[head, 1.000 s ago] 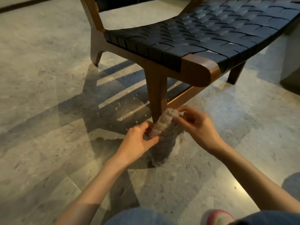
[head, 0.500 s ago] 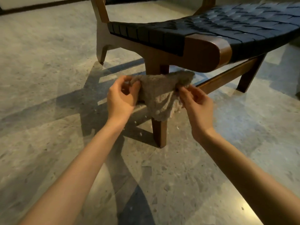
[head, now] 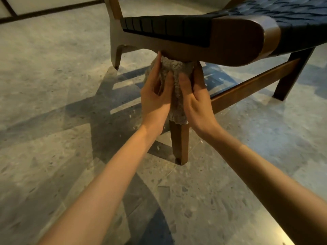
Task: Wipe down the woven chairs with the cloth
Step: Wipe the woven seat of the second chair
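Observation:
A low wooden chair point(head: 235, 41) with a dark blue woven seat point(head: 283, 13) fills the upper right. A grey-beige fuzzy cloth point(head: 176, 71) is wrapped round the top of its front leg point(head: 179, 144), just under the seat corner. My left hand point(head: 155, 96) grips the cloth on the leg's left side, thumb on the front. My right hand point(head: 193, 96) grips it from the right, thumb pressing the cloth beside the left thumb. The cloth's lower edge hangs below both palms.
Polished grey stone floor point(head: 53, 138) lies all around, crossed by the chair's shadow. A wooden stretcher point(head: 254, 85) runs from the front leg to a leg at the right point(head: 290, 75). The back left leg point(head: 115, 53) stands behind. A dark baseboard point(head: 49, 10) lines the far wall.
Both hands rose from near the floor with the cloth, spread it out, then wrapped it round the top of the chair's front leg. The view has come closer and lower.

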### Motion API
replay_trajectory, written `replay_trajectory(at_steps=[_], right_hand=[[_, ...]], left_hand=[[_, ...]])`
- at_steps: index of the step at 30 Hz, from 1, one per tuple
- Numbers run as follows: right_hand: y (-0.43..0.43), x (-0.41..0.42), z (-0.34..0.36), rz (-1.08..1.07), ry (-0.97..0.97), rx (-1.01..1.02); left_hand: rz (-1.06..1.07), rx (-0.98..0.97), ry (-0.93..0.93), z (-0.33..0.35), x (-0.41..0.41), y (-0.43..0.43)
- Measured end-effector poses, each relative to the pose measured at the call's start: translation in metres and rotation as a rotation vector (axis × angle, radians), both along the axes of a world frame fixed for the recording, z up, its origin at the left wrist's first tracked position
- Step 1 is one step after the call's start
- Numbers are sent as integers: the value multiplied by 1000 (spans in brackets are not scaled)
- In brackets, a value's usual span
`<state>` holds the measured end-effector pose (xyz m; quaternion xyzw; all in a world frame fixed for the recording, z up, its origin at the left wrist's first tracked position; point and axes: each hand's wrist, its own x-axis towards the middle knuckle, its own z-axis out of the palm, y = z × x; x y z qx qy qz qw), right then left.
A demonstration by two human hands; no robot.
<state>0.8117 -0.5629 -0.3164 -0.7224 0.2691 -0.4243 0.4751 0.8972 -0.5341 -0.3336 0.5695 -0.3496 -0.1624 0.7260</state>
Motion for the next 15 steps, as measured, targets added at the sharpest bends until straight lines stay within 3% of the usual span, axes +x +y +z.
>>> replay_trajectory(at_steps=[5, 11, 15], right_hand=[[-1, 12, -16, -111, 30, -20], [21, -12, -59, -195, 261, -142], [16, -11, -43, -213, 304, -178]], left_hand=[[-55, 23, -12, -10, 12, -1], [-177, 174, 186, -59, -5, 19], [-134, 121, 207, -46, -8, 19]])
